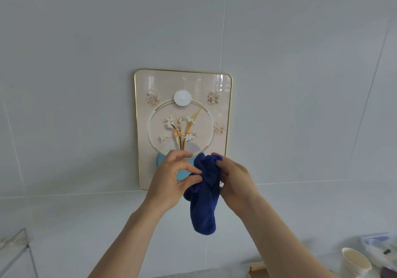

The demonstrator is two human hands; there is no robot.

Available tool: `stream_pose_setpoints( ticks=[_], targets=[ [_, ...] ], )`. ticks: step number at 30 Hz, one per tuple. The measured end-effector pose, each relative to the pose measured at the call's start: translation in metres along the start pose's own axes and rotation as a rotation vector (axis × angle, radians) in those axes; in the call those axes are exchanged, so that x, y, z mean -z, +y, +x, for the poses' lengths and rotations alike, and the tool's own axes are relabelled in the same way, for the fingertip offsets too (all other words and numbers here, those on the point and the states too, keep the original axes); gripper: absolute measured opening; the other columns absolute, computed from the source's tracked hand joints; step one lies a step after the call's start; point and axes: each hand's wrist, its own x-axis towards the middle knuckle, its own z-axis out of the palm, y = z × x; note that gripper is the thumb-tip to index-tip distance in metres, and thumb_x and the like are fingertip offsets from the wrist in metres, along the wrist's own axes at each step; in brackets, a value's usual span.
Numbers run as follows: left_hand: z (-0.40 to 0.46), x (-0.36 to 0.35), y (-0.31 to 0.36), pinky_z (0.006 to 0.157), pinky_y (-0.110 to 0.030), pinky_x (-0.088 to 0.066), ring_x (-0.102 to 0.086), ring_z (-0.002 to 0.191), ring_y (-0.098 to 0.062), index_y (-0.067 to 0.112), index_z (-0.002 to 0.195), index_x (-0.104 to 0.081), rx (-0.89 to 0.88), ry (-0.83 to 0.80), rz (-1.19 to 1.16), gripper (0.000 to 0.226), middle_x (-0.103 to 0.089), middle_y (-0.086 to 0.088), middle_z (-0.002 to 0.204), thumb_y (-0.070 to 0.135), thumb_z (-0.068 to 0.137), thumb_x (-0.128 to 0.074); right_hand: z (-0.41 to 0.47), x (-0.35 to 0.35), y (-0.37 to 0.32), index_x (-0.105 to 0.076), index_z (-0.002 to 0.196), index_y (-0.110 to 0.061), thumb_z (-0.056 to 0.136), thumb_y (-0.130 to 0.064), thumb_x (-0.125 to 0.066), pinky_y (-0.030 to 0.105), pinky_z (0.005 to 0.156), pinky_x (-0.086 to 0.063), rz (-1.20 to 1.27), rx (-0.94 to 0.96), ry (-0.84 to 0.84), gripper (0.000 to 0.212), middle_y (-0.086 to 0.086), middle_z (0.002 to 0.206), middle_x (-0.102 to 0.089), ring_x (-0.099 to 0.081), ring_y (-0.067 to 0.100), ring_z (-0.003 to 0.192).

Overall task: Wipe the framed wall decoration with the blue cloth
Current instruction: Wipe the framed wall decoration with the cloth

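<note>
A gold-rimmed framed decoration [183, 110] with white flowers in a circle hangs on the pale tiled wall. In front of its lower edge, both hands hold a dark blue cloth [205, 194] that hangs down bunched between them. My right hand [235, 181] grips the cloth's upper right part. My left hand [174, 179] pinches its left side with thumb and fingers, the other fingers spread. The hands and cloth hide the bottom of the picture. Whether the cloth touches the glass cannot be told.
A white paper cup [355, 261] stands at the lower right beside a clear plastic container [378, 245] and a wooden piece [256, 270]. A transparent stand [17, 247] sits at the lower left. Bare wall tiles surround the frame.
</note>
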Motion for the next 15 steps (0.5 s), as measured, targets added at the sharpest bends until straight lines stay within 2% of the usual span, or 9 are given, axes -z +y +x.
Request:
stream_pose_setpoints(
  ticks=[2,4,6,8,11,13,15],
  targets=[
    [0.002,-0.008,0.002,0.101,-0.009,-0.044,-0.055,0.126,0.011,0.024,0.088,-0.076,0.005,0.006,-0.108,0.010,-0.059,0.026,0.131,0.017,0.086,-0.081,-0.001,-0.002,-0.003,-0.072,0.096,-0.005,0.101,-0.012,-0.047,0.032,0.070,-0.062,0.099,-0.023,-0.063,0.026,0.013,0.096,-0.077,-0.075,0.021,0.084],
    [0.005,-0.016,0.007,0.089,-0.018,-0.057,-0.068,0.114,-0.003,0.023,0.092,-0.072,0.070,0.031,-0.199,0.008,-0.073,0.017,0.112,0.017,0.090,-0.077,-0.002,-0.006,-0.007,-0.065,0.107,-0.004,0.102,-0.018,-0.046,0.033,0.073,-0.061,0.179,-0.061,-0.121,0.024,0.017,0.107,-0.072,-0.070,0.027,0.091],
    [0.010,-0.021,0.012,0.076,-0.017,-0.060,-0.072,0.102,-0.006,0.025,0.095,-0.069,0.121,0.103,-0.244,0.007,-0.076,0.013,0.098,0.020,0.093,-0.073,-0.003,-0.007,-0.009,-0.061,0.115,-0.003,0.104,-0.024,-0.044,0.040,0.082,-0.059,0.228,-0.077,-0.220,0.029,0.019,0.117,-0.069,-0.060,0.036,0.102],
    [0.014,-0.025,0.015,0.074,-0.012,-0.057,-0.072,0.099,-0.005,0.025,0.095,-0.067,0.132,0.169,-0.297,0.007,-0.076,0.011,0.097,0.021,0.093,-0.072,0.001,-0.001,-0.006,-0.064,0.128,0.000,0.106,-0.034,-0.042,0.049,0.103,-0.052,0.229,-0.069,-0.270,0.046,0.017,0.130,-0.072,-0.060,0.035,0.114],
    [0.019,-0.034,0.020,0.072,-0.009,-0.055,-0.070,0.097,-0.003,0.026,0.092,-0.064,0.157,0.240,-0.335,0.011,-0.074,0.012,0.096,0.020,0.092,-0.074,0.010,0.002,0.002,-0.062,0.143,-0.021,0.107,-0.053,-0.038,0.048,0.111,-0.046,0.162,-0.097,-0.280,0.054,0.018,0.152,-0.058,-0.058,0.028,0.129],
    [0.019,-0.044,0.023,0.070,-0.008,-0.054,-0.067,0.098,0.005,0.035,0.094,-0.056,0.159,0.265,-0.323,0.024,-0.071,0.022,0.097,0.021,0.090,-0.076,0.015,0.003,0.009,-0.062,0.143,-0.027,0.105,-0.062,-0.037,0.046,0.120,-0.042,0.157,-0.131,-0.248,0.058,0.011,0.151,-0.062,-0.059,0.025,0.136],
    [0.020,-0.053,0.023,0.072,-0.007,-0.055,-0.065,0.097,0.014,0.043,0.100,-0.047,0.129,0.266,-0.262,0.038,-0.067,0.030,0.100,0.022,0.090,-0.077,0.018,0.004,0.013,-0.065,0.140,-0.025,0.103,-0.060,-0.047,0.050,0.122,-0.042,0.169,-0.102,-0.186,0.054,0.012,0.143,-0.067,-0.063,0.030,0.134]
  ],
)
